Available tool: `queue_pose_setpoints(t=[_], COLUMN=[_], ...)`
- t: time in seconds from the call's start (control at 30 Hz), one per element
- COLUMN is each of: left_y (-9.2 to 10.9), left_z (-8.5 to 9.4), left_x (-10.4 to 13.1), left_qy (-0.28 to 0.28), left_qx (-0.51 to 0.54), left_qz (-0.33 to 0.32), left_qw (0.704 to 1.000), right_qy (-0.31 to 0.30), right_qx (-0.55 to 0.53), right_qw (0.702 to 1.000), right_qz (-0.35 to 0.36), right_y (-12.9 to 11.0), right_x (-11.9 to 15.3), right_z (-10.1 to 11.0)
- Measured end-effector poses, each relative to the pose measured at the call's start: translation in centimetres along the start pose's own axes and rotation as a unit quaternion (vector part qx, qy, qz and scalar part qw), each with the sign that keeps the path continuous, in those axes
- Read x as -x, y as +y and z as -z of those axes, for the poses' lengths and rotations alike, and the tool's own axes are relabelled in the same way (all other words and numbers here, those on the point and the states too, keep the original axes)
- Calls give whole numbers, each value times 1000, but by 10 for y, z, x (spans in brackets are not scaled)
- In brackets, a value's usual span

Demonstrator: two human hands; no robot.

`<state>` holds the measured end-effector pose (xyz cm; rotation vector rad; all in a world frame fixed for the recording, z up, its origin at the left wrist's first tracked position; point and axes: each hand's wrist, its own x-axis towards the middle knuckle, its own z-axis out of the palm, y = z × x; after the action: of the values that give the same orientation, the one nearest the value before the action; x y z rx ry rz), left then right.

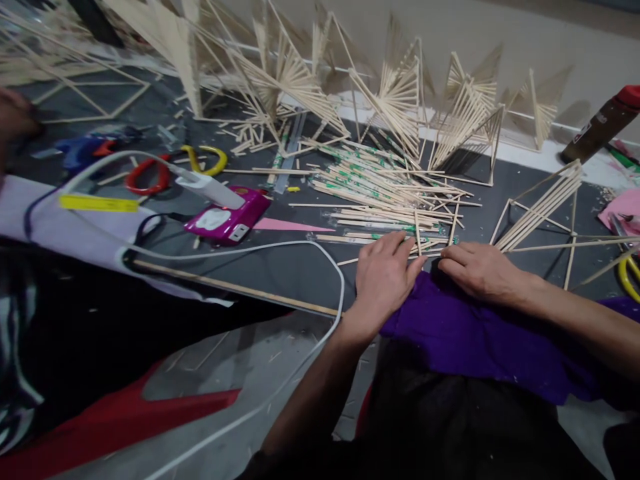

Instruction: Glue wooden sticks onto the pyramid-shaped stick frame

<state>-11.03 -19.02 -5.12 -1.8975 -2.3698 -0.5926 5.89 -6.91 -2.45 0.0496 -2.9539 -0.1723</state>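
Note:
Both my hands rest at the table's front edge over a purple cloth point(465, 327). My left hand point(385, 273) has its fingers pressed together on thin wooden sticks joined in a small frame point(419, 233). To its right, my right hand point(467, 267) pinches the lower end of another stick point(455, 223) of that frame. Just beyond my hands lies a pile of wooden sticks point(370, 177), many in clear wrappers with green print. A stick structure with a slanted row of parallel sticks point(543, 207) stands right of my right hand.
Several fan-shaped stick structures point(395, 100) line the wall side. A magenta power adapter point(227, 217) with a white cable point(260, 247) sits left, near red-handled point(147, 175) and yellow-handled scissors point(213, 161). A brown bottle point(600, 127) stands back right. Another person's hand point(17, 120) is far left.

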Motion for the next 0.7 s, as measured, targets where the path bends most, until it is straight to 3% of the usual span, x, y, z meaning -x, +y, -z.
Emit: queue_pose_setpoints(t=[0.13,0.33,0.53,0.7], left_y=[-2,-1,-2,-1], left_z=[-2,-5,-4,-4], left_x=[0,1,0,2], left_qy=[17,20,16,13], left_qx=[8,6,16,21], left_qz=[2,-3,-10,-13], left_qw=[1000,1000,1000,1000], right_qy=[-33,-146,-171,-155], right_qx=[2,10,9,20], right_qw=[999,985,971,957], right_qz=[-21,-94,-167,-243], right_y=[0,-3,-2,17], right_x=[-6,-23,-65,-97], right_z=[1,15,37,30])
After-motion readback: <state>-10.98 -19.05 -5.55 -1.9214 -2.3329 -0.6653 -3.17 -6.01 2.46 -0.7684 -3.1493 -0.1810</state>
